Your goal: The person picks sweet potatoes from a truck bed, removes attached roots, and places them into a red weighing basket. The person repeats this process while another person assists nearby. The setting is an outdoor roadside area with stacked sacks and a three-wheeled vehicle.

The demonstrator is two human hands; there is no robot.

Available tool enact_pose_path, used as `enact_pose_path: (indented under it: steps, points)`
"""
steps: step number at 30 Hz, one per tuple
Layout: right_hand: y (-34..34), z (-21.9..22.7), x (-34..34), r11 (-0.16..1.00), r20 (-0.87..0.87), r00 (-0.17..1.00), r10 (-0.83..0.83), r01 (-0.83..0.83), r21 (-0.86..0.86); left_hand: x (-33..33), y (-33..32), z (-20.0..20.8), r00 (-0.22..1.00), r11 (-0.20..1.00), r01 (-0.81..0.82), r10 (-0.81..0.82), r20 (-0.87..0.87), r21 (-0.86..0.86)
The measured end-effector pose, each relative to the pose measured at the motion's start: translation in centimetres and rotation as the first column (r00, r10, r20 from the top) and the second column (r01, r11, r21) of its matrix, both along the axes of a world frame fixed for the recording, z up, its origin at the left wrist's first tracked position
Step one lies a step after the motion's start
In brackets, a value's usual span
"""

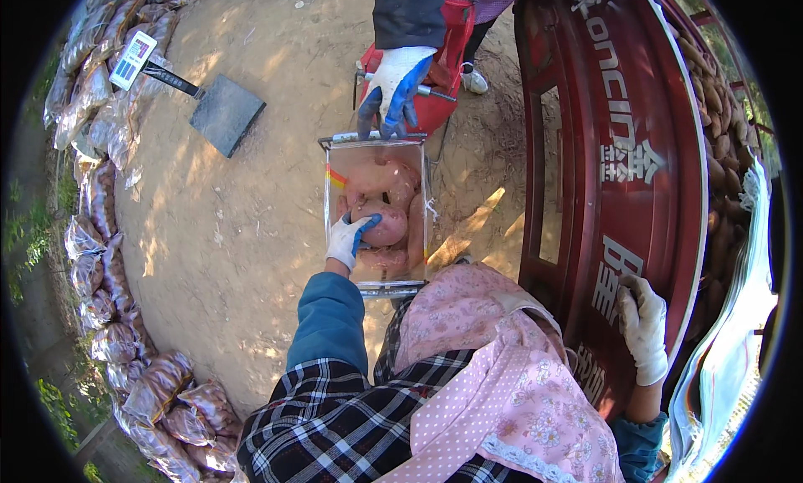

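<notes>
My left hand, in a white glove with blue-coated fingers, is closed on a large pinkish sweet potato. It lies among several other sweet potatoes inside a clear plastic bag stretched upright in a metal frame. Off to the right, my right hand, in a pale glove, is by the red metal vehicle panel. Its fingers are curled, and nothing shows in them. Across the bag, another person's gloved hand touches the far rim of the frame.
A platform scale with a display rests on the dirt ground at the far left. Filled bags line the left edge. Loose sweet potatoes fill the vehicle bed behind the panel, beside pale sheeting. A red bag stands beside the other person.
</notes>
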State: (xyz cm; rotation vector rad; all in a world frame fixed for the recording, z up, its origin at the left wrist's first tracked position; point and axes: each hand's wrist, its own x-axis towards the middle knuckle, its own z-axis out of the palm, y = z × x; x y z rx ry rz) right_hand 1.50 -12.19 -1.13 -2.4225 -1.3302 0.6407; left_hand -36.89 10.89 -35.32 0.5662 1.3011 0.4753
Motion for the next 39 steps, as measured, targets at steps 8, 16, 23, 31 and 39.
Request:
enact_pose_path:
  steps: [8,16,23,31,39]
  points:
    - [0.1,0.3,-0.1,0.997,-0.032,0.999,-0.035,0.033,-0.065,-0.2,-1.2,-0.3,0.734,0.953,-0.015,0.216,0.644,-0.303]
    - [0.3,-0.3,-0.1,0.992,0.036,0.992,0.123,-0.123,0.000,-2.3,-0.6,-1.9,0.682,0.981,-0.082,0.186,0.707,-0.179]
    - [0.6,0.0,-0.4,0.993,-0.007,0.994,0.109,-0.109,-0.037,-2.3,1.3,2.1,0.738,0.998,0.052,-0.062,0.672,0.035]
    - [0.7,0.6,-0.6,0.997,-0.091,0.993,0.078,-0.077,0.011,2.6,3.8,8.5,0.643,0.972,0.025,-0.193,0.741,0.232]
    - [1.7,0.4,-1.5,0.987,-0.102,0.990,0.097,-0.083,0.135,9.6,4.0,11.8,0.574,0.998,0.044,0.006,0.819,-0.038]
